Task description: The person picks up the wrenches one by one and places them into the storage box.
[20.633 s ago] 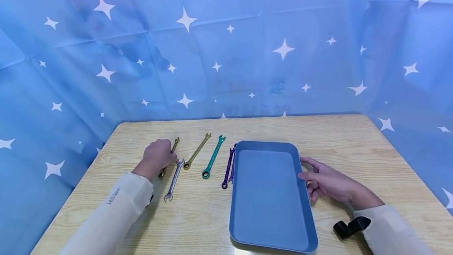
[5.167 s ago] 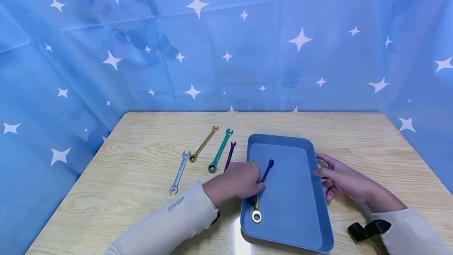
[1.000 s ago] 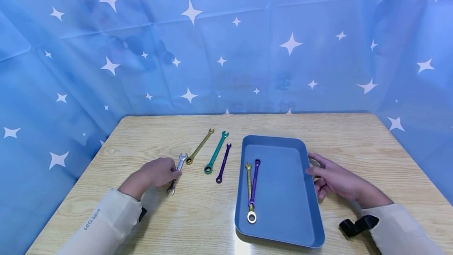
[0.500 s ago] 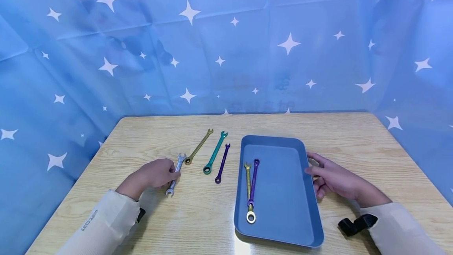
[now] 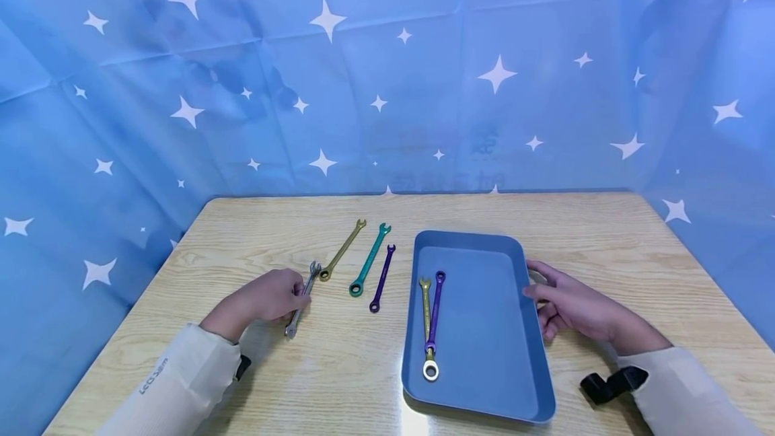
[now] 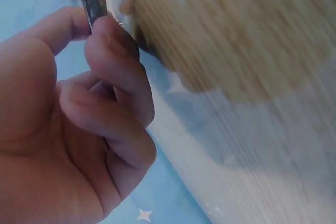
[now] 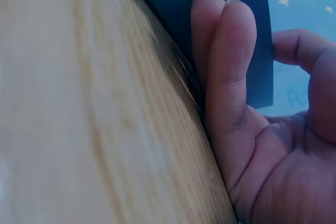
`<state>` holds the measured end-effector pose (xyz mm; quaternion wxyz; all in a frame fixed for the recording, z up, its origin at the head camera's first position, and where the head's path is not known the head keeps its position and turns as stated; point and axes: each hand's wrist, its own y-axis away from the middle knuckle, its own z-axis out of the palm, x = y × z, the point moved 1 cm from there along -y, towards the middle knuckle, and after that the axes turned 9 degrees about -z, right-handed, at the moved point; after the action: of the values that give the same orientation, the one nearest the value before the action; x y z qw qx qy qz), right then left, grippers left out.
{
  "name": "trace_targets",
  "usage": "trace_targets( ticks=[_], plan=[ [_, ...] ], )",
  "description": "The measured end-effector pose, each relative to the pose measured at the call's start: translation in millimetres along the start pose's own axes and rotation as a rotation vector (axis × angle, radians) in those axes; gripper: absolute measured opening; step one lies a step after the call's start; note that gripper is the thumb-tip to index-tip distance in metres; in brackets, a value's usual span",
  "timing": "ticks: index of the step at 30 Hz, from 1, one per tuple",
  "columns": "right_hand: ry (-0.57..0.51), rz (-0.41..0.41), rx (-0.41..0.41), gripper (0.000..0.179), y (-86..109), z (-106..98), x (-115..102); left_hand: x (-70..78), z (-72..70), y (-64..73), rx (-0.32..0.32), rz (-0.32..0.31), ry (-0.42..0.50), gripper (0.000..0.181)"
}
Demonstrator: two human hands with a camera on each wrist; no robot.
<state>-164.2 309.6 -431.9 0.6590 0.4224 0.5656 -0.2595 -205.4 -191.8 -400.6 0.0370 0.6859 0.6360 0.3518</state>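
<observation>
My left hand (image 5: 269, 295) pinches a silver wrench (image 5: 310, 281) between thumb and fingertips at the left of the table. In the left wrist view, one end of this wrench (image 6: 94, 9) sticks out past the fingertips. My right hand (image 5: 569, 305) grips the right side of a blue-grey tray (image 5: 541, 355), thumb at the rim and fingers along the outer wall. Inside the tray, on its left side, lie a gold wrench (image 5: 426, 308) and a purple wrench (image 5: 435, 311); their lower parts overlap.
Between the left hand and the tray, a bronze-gold wrench (image 5: 343, 249), a teal wrench (image 5: 371, 260) and a second purple wrench (image 5: 383, 278) lie slantwise on the wooden table (image 5: 339, 382). A blue star-patterned cloth (image 5: 351, 86) hangs behind the table.
The gold wrench and one purple wrench have gone from the table into the tray. The left hand has since moved back left to the silver wrench, which has turned slightly in its fingers.
</observation>
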Motion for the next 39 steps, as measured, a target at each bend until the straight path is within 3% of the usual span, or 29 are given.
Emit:
trace_targets(
  ticks=[15,22,29,39],
  plan=[
    [0.010,0.009,0.001,0.084,-0.3,-1.1,-0.7,3.3,-0.1,2.5,0.007,0.050,0.039,0.019],
    [0.007,0.011,-0.001,0.084,-0.9,-1.7,0.0,18.2,1.4,11.2,0.021,0.121,0.043,0.020],
    [0.005,0.010,-0.001,0.084,-1.1,-2.7,1.4,35.7,6.9,17.1,0.008,0.127,0.100,0.018],
    [0.003,0.012,-0.005,0.084,-1.5,-2.7,0.2,58.7,14.7,13.4,0.037,0.216,0.120,0.021]
  ],
)
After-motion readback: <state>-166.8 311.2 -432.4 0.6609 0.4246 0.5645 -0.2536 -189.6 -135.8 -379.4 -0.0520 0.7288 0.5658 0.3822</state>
